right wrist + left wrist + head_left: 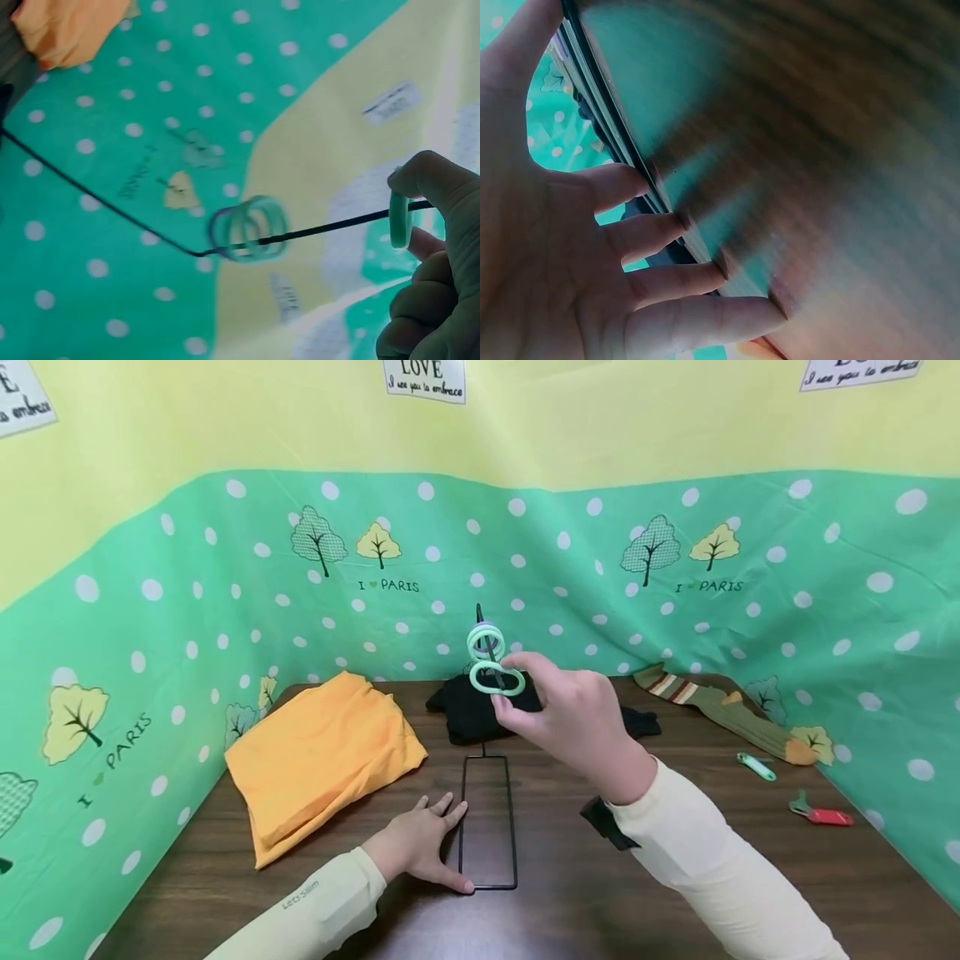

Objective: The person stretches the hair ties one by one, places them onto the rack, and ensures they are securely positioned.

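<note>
A black wire stand (512, 818) has a rectangular base on the table and a rod (330, 227) angled at its top. My left hand (422, 842) rests at the base's left side, fingers spread and thumb on the near corner. In the left wrist view, the fingers (705, 321) touch the tabletop. My right hand (573, 714) pinches a mint-green ring (401, 217), like a hair tie, between thumb and index finger. That ring encircles the rod near its end. Several mint rings (262, 217) and a purple ring (217, 229) hang farther along the rod.
Orange cloth (322, 760) lies to the left, and black cloth (472, 714) behind the stand. At the right are an olive striped sock (731, 714), a small green-and-white item (756, 767) and a red item with a green end (828, 817). A patterned curtain (570, 585) surrounds the table.
</note>
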`<state>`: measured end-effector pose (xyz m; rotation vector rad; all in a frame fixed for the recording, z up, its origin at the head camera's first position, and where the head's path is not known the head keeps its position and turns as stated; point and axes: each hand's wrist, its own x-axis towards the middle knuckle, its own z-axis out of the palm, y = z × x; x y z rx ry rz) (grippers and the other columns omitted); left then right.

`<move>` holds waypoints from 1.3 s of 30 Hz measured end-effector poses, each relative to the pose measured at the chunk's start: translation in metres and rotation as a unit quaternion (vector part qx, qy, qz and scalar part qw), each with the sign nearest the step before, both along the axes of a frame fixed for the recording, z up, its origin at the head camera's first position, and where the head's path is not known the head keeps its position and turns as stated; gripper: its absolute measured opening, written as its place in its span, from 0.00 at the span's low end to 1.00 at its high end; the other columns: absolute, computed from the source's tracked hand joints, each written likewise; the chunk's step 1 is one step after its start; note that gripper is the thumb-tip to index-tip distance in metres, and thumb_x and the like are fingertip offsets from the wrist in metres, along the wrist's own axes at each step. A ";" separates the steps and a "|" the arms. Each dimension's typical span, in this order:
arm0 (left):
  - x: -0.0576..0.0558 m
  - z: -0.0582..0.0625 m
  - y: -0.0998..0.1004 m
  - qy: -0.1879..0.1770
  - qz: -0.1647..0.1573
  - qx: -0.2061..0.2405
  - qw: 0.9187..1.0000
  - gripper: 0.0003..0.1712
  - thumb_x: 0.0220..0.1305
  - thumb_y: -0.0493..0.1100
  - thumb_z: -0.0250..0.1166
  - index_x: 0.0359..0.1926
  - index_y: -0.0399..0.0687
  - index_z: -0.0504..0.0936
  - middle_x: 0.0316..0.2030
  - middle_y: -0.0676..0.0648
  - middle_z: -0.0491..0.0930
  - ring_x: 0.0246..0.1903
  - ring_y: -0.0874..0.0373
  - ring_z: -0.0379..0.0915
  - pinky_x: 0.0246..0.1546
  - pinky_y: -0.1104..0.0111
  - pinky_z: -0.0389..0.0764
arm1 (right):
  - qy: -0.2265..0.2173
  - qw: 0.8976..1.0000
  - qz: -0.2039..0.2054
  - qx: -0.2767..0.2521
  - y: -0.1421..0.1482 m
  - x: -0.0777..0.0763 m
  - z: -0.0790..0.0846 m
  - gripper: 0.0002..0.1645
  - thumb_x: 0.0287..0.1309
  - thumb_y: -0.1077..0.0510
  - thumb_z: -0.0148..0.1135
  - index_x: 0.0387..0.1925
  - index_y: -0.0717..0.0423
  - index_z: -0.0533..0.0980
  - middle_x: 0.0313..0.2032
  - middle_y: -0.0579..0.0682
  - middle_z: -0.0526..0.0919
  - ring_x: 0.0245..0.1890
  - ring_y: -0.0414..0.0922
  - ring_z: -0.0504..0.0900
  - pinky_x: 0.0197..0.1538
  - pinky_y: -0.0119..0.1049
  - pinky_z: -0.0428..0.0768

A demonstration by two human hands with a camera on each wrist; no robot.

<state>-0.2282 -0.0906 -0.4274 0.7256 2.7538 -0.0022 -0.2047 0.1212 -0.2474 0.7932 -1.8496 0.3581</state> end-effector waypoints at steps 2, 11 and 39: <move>0.001 -0.002 0.001 -0.002 -0.002 -0.001 1.000 0.67 0.29 0.85 0.57 0.71 0.61 0.52 0.71 0.46 0.52 0.65 0.35 0.54 0.49 0.51 0.75 | -0.009 1.000 -0.014 -0.001 0.000 -0.011 -0.005 0.20 0.39 0.54 0.69 0.38 0.57 0.77 0.07 0.41 0.57 0.06 0.34 0.49 0.12 0.28 0.50; 0.005 -0.002 0.004 0.000 -0.008 -0.001 1.000 0.67 0.30 0.84 0.59 0.71 0.62 0.53 0.71 0.46 0.52 0.65 0.36 0.54 0.49 0.52 0.76 | -0.086 0.995 -0.048 -0.020 0.005 -0.030 -0.019 0.31 0.41 0.52 0.72 0.50 0.57 0.75 0.07 0.43 0.56 0.06 0.37 0.49 0.12 0.28 0.49; -0.001 0.000 -0.002 0.010 -0.003 0.013 1.000 0.68 0.29 0.85 0.58 0.71 0.59 0.54 0.70 0.44 0.52 0.64 0.33 0.54 0.50 0.51 0.75 | -0.386 0.902 -0.170 -0.091 0.080 -0.007 -0.110 0.30 0.50 0.48 0.67 0.55 0.50 0.73 0.10 0.40 0.53 0.09 0.35 0.47 0.13 0.30 0.52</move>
